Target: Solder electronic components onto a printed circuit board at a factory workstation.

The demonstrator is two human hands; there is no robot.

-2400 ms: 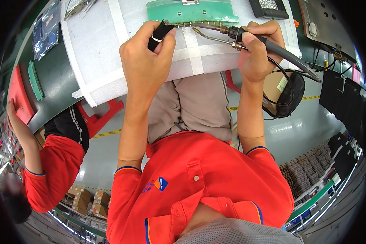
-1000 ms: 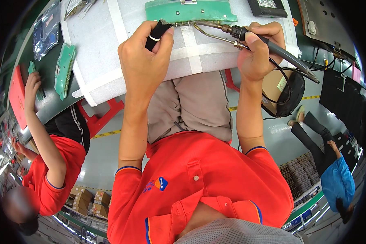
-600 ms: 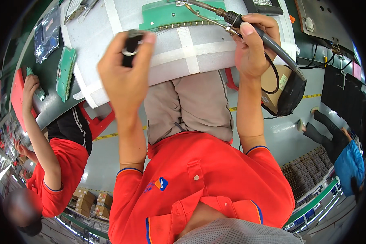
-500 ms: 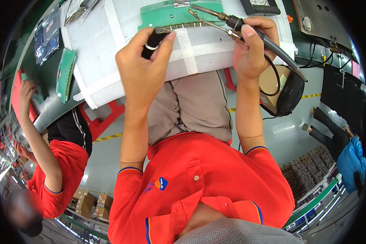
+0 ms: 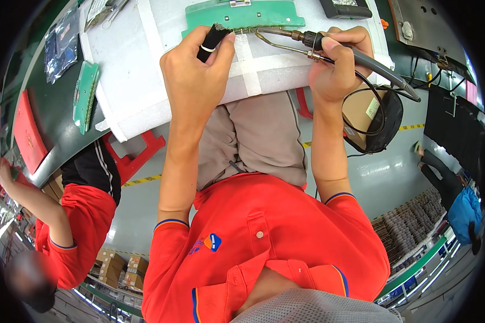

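Observation:
A black brush (image 5: 214, 40) with a white band is pinched in my left hand (image 5: 195, 78); its bristles are at the lower edge of a green circuit board (image 5: 269, 14). My right hand (image 5: 337, 67) is closed around a grey soldering iron (image 5: 374, 64) with a thin bent metal tube fixed beside its shaft. Both the iron's tip and the tube's end reach the row of small metal pins along the board's near edge, right of the brush. I cannot tell whether the tip touches a pin. The board lies on a white foam pad (image 5: 129, 110) crossed with tape.
Left of the pad lie another green board (image 5: 86, 97), a silvery plastic bag (image 5: 62, 46) and a red panel (image 5: 28, 132). A co-worker (image 5: 81, 215) sits at left. A dark box (image 5: 346, 8) stands at the pad's far right. The iron's cable loops over an open bag (image 5: 390, 121).
My right hand has brought the iron's tip down and left to the board's edge. My left hand has shifted slightly right and up with the brush. The co-worker's hand has left the red panel.

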